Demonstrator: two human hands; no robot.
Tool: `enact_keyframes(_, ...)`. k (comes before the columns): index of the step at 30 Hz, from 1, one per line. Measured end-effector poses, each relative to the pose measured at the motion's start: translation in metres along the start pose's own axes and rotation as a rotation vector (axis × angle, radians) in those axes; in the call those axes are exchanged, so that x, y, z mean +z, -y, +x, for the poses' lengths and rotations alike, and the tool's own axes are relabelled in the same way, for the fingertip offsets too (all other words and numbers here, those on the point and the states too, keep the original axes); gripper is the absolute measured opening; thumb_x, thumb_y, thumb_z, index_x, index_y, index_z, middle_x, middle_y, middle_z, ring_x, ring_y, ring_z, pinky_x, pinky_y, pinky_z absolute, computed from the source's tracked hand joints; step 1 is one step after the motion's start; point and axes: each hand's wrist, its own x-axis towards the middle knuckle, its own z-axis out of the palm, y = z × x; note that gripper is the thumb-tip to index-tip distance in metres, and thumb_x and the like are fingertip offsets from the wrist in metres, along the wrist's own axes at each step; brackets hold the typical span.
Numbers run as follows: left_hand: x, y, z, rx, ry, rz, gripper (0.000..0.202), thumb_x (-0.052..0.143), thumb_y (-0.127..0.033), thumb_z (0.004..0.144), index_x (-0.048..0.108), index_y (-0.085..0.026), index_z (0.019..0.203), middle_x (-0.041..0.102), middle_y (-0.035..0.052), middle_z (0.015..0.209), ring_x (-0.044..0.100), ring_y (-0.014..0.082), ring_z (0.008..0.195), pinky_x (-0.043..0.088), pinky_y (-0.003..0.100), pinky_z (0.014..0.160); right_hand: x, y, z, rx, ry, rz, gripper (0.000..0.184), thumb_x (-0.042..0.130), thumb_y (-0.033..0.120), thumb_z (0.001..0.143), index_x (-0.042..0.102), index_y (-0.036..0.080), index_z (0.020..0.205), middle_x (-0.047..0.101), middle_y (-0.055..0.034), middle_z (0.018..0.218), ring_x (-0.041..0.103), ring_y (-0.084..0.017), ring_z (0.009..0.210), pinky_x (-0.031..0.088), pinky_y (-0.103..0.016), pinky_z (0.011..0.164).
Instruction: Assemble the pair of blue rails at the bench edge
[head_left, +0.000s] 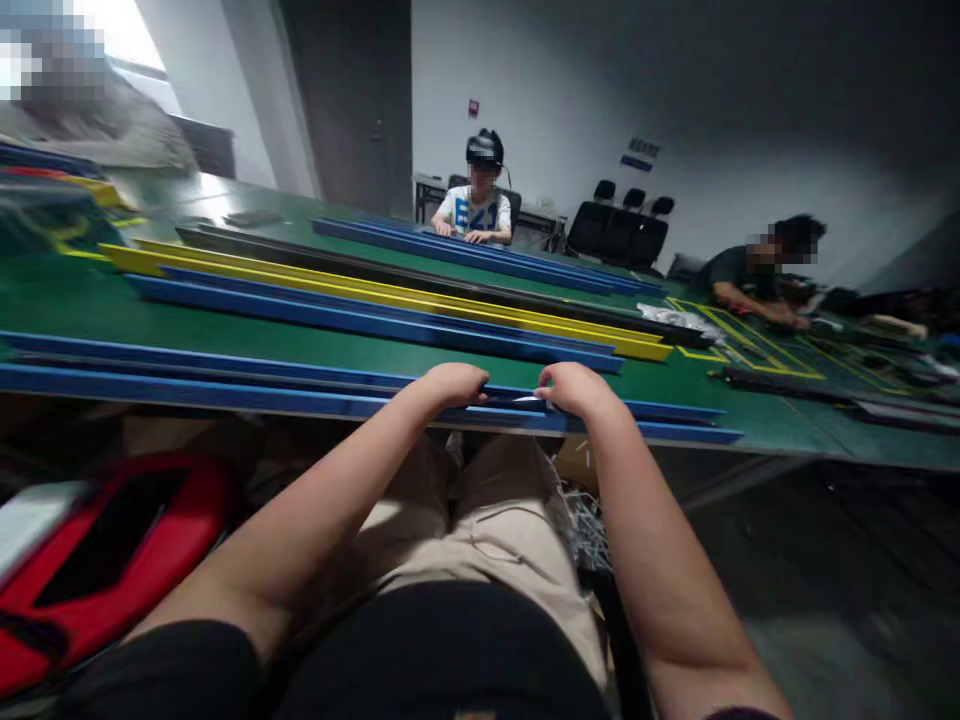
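Both hands are over the near blue channel rail (225, 385), which lies along the front edge of the green table. My left hand (456, 383) is closed with its fingers curled down into the rail; a small dark bit shows at the fingertips, too small to name. To its right, my right hand (571, 388) is closed in a pinch. A thin white strip (528, 399) reaches from its fingertips toward the left hand, inside the rail. Whether the strip touches the left fingers I cannot tell.
Beyond lie another blue rail (360, 318), a yellow rail (420, 302), a black rail (315, 255) and blue rails (480, 252) farther back. Three other people are around the table (660, 390). Below are a red bag (180, 500) and a heap of white strips (589, 525).
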Motion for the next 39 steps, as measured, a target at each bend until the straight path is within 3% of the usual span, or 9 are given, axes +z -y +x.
enact_keyframes(5, 0.001, 0.001, -0.002, -0.003, -0.007, -0.002, 0.038, 0.052, -0.048, 0.090, 0.067, -0.021, 0.113, 0.075, 0.0125, 0.112, 0.071, 0.0283, 0.099, 0.052, 0.032, 0.074, 0.000, -0.042, -0.002, -0.067, 0.064, 0.047, 0.028, 0.071, 0.047, 0.082, 0.077, 0.027, 0.102, 0.076, -0.0034, 0.102, 0.068, -0.019, 0.092, 0.046, -0.024, 0.074)
enact_keyframes(8, 0.000, 0.000, -0.002, -0.014, -0.004, -0.005, 0.036, 0.054, -0.047, 0.090, 0.068, -0.021, 0.111, 0.075, 0.0117, 0.111, 0.071, 0.0271, 0.099, 0.052, 0.031, 0.074, 0.009, -0.051, -0.002, -0.018, 0.092, 0.012, 0.032, 0.072, 0.049, 0.082, 0.076, 0.027, 0.105, 0.076, -0.0044, 0.103, 0.068, -0.020, 0.095, 0.047, -0.025, 0.077)
enact_keyframes(16, -0.002, 0.000, -0.004, -0.027, -0.015, -0.010, 0.035, 0.055, -0.045, 0.090, 0.069, -0.021, 0.111, 0.075, 0.0119, 0.109, 0.071, 0.0269, 0.096, 0.051, 0.031, 0.073, 0.026, -0.029, -0.013, 0.048, 0.006, -0.196, 0.024, 0.063, 0.042, 0.087, 0.076, 0.027, 0.102, 0.075, -0.0084, 0.104, 0.069, -0.024, 0.099, 0.050, -0.031, 0.081)
enact_keyframes(31, -0.001, -0.002, 0.003, -0.056, 0.026, 0.002, 0.041, 0.053, -0.049, 0.087, 0.070, -0.021, 0.112, 0.075, 0.0121, 0.112, 0.070, 0.0274, 0.098, 0.052, 0.032, 0.076, 0.028, -0.021, -0.014, 0.122, -0.003, -0.195, 0.027, 0.063, 0.040, 0.088, 0.075, 0.023, 0.105, 0.074, -0.0130, 0.108, 0.070, -0.028, 0.103, 0.053, -0.036, 0.086)
enact_keyframes(39, -0.011, -0.011, 0.009, -0.132, 0.083, -0.021, 0.045, 0.055, -0.051, 0.083, 0.073, -0.022, 0.111, 0.075, 0.0123, 0.111, 0.070, 0.0287, 0.096, 0.054, 0.033, 0.077, 0.028, -0.016, -0.017, 0.134, -0.007, -0.176, 0.026, 0.061, 0.037, 0.090, 0.075, 0.022, 0.107, 0.074, -0.0152, 0.109, 0.069, -0.028, 0.105, 0.052, -0.037, 0.089)
